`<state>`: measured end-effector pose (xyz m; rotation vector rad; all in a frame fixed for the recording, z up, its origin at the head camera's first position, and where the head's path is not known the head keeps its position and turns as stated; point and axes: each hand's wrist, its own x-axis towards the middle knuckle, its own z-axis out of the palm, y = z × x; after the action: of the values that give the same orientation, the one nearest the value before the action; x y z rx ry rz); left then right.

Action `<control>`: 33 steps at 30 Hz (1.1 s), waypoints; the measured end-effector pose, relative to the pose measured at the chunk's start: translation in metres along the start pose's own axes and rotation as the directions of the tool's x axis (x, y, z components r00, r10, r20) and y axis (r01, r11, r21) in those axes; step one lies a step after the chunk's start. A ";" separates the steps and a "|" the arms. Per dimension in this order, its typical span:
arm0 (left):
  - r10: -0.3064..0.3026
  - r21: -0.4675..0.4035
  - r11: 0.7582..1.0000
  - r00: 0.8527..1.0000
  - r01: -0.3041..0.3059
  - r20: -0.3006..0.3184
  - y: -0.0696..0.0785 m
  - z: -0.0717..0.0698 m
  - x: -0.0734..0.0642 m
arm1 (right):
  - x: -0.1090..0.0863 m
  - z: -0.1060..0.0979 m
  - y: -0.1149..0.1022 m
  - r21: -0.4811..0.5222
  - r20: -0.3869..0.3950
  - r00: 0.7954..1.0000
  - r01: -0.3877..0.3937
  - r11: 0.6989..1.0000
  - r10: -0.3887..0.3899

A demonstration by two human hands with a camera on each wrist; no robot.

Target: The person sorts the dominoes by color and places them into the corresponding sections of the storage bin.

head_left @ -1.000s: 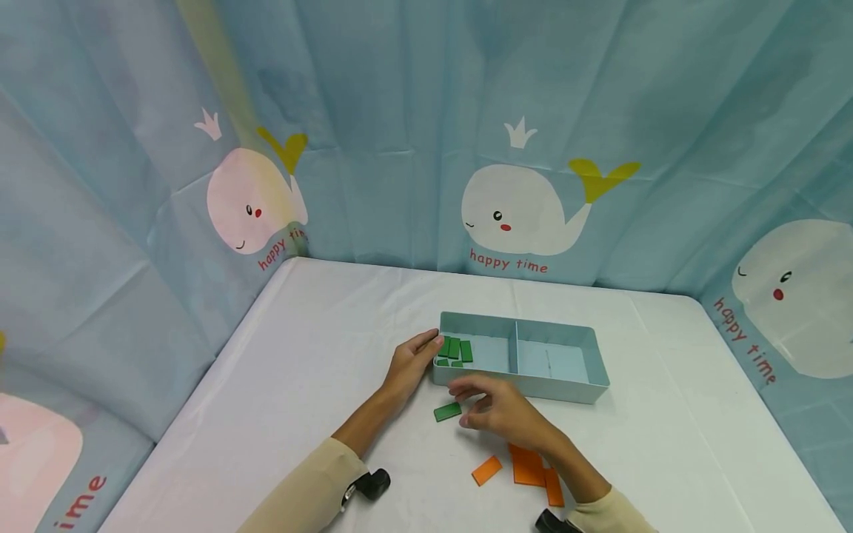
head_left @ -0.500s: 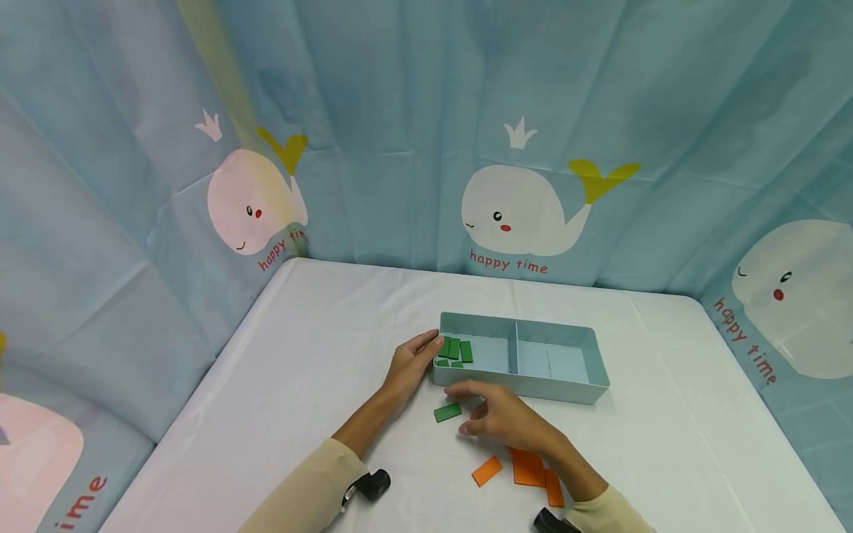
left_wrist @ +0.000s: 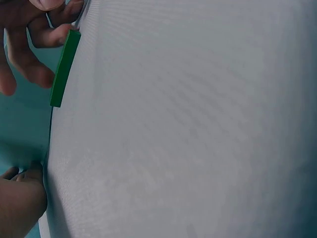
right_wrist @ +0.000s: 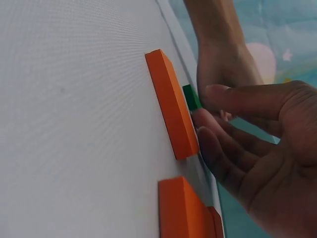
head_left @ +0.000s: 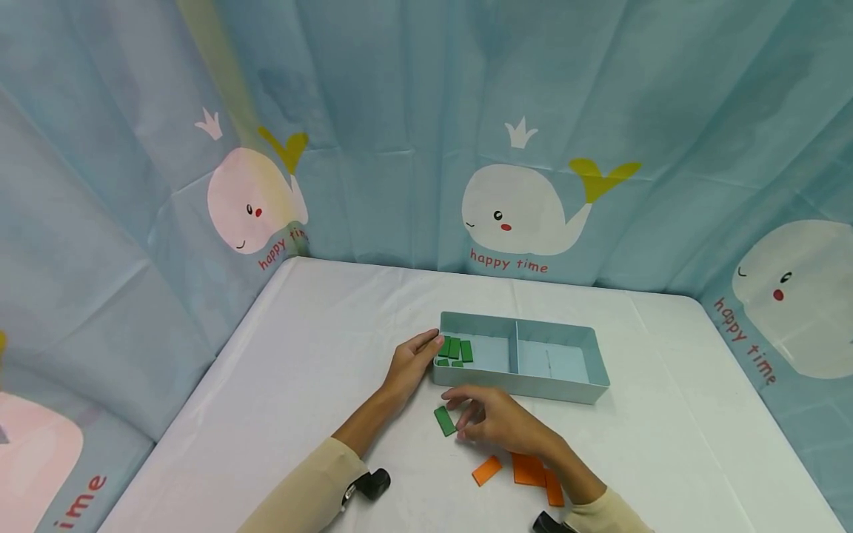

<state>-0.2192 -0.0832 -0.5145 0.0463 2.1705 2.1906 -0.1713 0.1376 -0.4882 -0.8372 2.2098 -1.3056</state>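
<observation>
A pale blue two-compartment box (head_left: 533, 387) stands on the table. My left hand (head_left: 404, 368) holds its left end, with a digit over the rim. Several green blocks (head_left: 455, 349) lie inside the left compartment. In front of the box, a loose green block (head_left: 444, 421) lies on the tablecloth. The fingertips of my right hand (head_left: 496, 418) touch or nearly touch its right side, with thumb and fingers spread apart. In the left wrist view, the fingers are beside the green block (left_wrist: 65, 69). The right wrist view shows it small (right_wrist: 191, 97), behind an orange block (right_wrist: 172, 104).
A small orange block (head_left: 487, 471), a larger orange block (head_left: 529, 471) and another orange block (head_left: 554, 488) lie near and under my right forearm. The right compartment (head_left: 553, 363) of the box holds no blocks. A whale-print curtain (head_left: 380, 148) hangs behind the table.
The loose green block has turned from lying nearly crosswise to pointing toward me. My right hand has shifted slightly down, nearer me. My left hand and the box have stayed put.
</observation>
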 end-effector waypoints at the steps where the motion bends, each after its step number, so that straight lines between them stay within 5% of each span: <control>1: 0.000 -0.002 1.000 1.000 0.000 0.001 0.000 0.000 0.000 | 0.001 0.001 0.000 -0.003 -0.003 1.000 0.000 1.000 0.000; 14: -0.014 0.015 1.000 1.000 0.014 -0.002 0.003 0.000 -0.002 | 0.014 0.007 0.001 -0.126 0.009 0.997 0.074 0.989 -0.073; 33: -0.022 0.014 1.000 1.000 0.022 -0.005 0.002 0.001 -0.001 | 0.013 0.011 0.003 -0.206 -0.010 0.998 0.055 0.977 -0.058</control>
<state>-0.2183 -0.0824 -0.5128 0.0175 2.1787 2.1661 -0.1742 0.1232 -0.4970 -0.9749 2.3791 -1.1249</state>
